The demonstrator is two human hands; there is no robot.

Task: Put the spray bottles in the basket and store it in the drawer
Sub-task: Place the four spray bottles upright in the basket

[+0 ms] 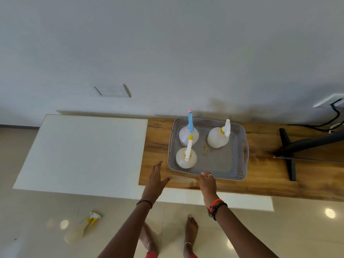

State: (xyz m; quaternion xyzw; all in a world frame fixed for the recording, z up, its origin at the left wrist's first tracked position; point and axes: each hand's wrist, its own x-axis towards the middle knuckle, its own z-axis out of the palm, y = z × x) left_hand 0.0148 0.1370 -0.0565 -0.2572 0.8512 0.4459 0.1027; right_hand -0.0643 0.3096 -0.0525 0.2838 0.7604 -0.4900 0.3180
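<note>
A grey perforated basket (240, 155) sits on the wooden top (158, 146). Three clear spray bottles stand upright in it: one with a blue and pink head (188, 135) at the back left, one with a white head (217, 137) at the back right, one with a white and yellow head (185, 158) at the front left. Another spray bottle (80, 229) lies on the floor at the lower left. My right hand (207, 180) touches the basket's front rim, fingers curled. My left hand (155, 179) hovers open just left of the basket.
A white cabinet top (83, 153) adjoins the wood on the left. A black monitor stand (290, 155) and cables (333, 116) occupy the right end. A wall switch plate (112, 91) is behind. My bare feet stand on the tiled floor (242, 229).
</note>
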